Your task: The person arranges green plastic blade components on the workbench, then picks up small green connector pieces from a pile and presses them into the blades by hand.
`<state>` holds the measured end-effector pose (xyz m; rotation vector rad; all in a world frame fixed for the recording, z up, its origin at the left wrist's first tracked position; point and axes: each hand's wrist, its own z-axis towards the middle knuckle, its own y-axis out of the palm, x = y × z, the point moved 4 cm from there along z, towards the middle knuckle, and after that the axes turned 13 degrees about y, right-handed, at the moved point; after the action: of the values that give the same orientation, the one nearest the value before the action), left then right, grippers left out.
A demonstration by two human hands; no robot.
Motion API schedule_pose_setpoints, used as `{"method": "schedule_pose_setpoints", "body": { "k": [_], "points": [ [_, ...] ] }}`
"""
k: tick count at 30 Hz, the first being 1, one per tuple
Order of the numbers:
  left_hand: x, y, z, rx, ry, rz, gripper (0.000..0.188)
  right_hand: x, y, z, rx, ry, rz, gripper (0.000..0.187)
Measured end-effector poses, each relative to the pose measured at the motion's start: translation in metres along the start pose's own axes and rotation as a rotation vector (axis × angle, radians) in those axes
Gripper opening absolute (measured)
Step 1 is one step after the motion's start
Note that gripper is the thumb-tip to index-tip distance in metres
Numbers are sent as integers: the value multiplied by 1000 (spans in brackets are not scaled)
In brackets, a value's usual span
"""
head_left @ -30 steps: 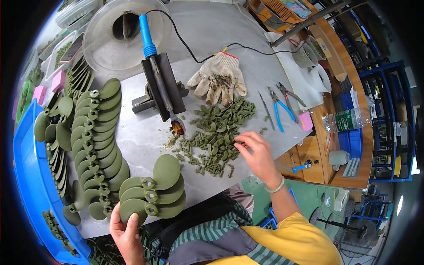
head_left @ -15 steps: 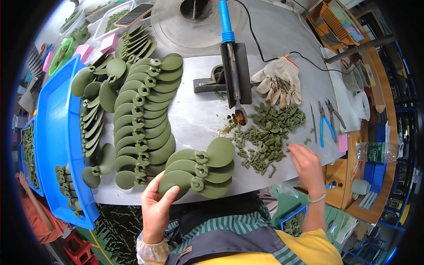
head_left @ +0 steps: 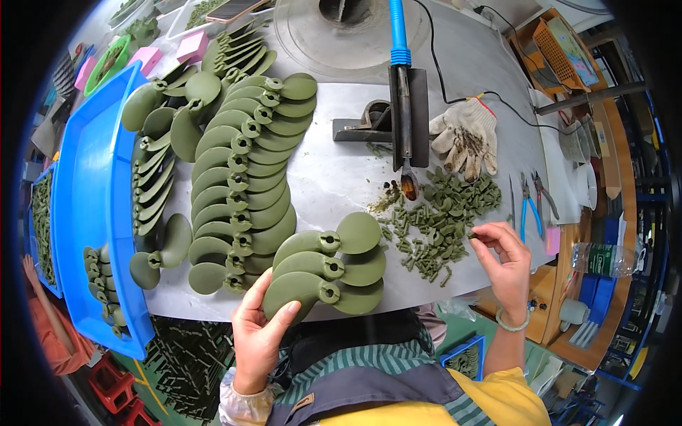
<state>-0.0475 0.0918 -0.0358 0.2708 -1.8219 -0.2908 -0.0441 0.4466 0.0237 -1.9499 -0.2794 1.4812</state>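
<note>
My left hand point(head_left: 259, 341) is closed on the blades of three stacked green two-bladed propellers point(head_left: 293, 292), held at the table's front edge with their hubs lined up. My right hand point(head_left: 508, 264) is raised beside the loose pile, thumb and forefinger pinched on a small green plastic piece point(head_left: 472, 236). That pile of small green plastic pieces point(head_left: 455, 202) spreads over the table under a soldering iron point(head_left: 403, 106) with a blue handle. The iron rests tip-down on a dark metal stand point(head_left: 364, 128). Brown residue coats its tip.
Long rows of nested green propellers point(head_left: 234, 184) cover the table's left side, next to a blue tray point(head_left: 92, 199). A soiled work glove point(head_left: 465, 135), blue-handled pliers point(head_left: 531, 213) and cutters point(head_left: 545, 197) lie at the right. A black cord point(head_left: 435, 64) runs across the back.
The whole view has shifted a little, so the table's things sit farther right. Both hands keep the same hold, the left on the propellers, the right on the small piece.
</note>
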Motion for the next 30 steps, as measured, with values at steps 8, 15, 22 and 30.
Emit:
{"method": "schedule_pose_setpoints", "body": {
  "k": [8, 15, 22, 30],
  "points": [
    [-1, 12, 2, -12, 141, 82, 64, -38, 20, 3, -49, -15, 68, 18],
    [-3, 22, 11, 63, 191, 44, 67, -68, 40, 17, 49, -215, -166, 19],
    [-7, 22, 16, 63, 197, 37, 66, -80, 60, 35, 105, -328, -294, 17],
    [-4, 28, 25, 35, 238, 79, 66, -83, 75, 46, 132, -418, -506, 17]
  ]
}}
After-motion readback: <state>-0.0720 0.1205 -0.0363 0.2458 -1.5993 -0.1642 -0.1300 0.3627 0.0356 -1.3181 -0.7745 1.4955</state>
